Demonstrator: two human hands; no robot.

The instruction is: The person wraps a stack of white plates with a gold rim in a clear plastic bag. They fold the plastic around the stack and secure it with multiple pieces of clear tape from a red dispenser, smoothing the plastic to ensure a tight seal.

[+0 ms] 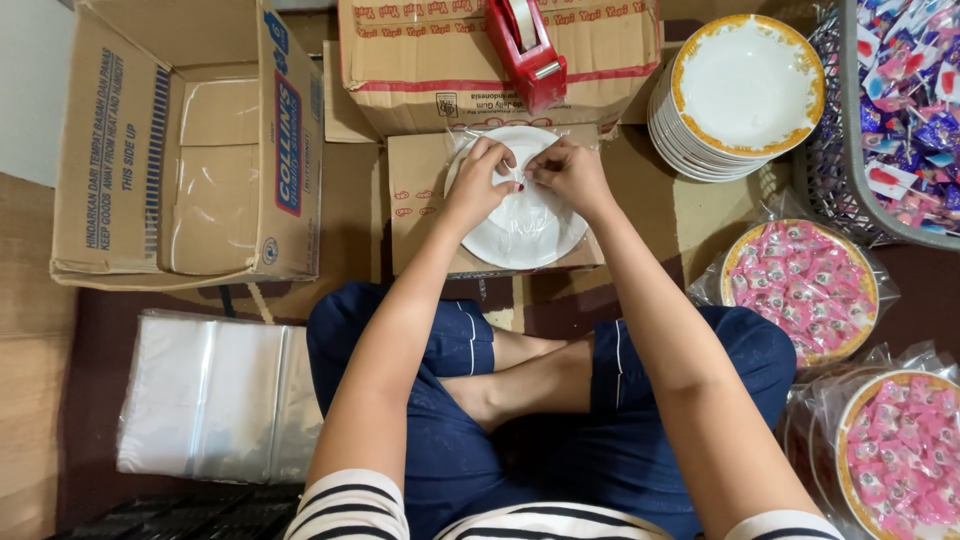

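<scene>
**Floor crowded with boxes, plates and sweets**

The dark maroon floor covering point(95, 330) bears an open brown cardboard box point(190, 150) at left and a stack of clear plastic bags point(215, 395) below it. A small flat carton point(420, 200) lies at the centre. At right sit a stack of gold-rimmed white plates point(735, 95), a grey plastic basket point(850, 130) and 2 wrapped plates of pink sweets point(800, 285).

I see both bare arms extended forward, converging at the centre. The left hand point(480, 180) and right hand point(570, 175) sit close together, knuckles up, fingers curled in a pinch, fingertips nearly meeting. Legs are crossed beneath the forearms.
</scene>
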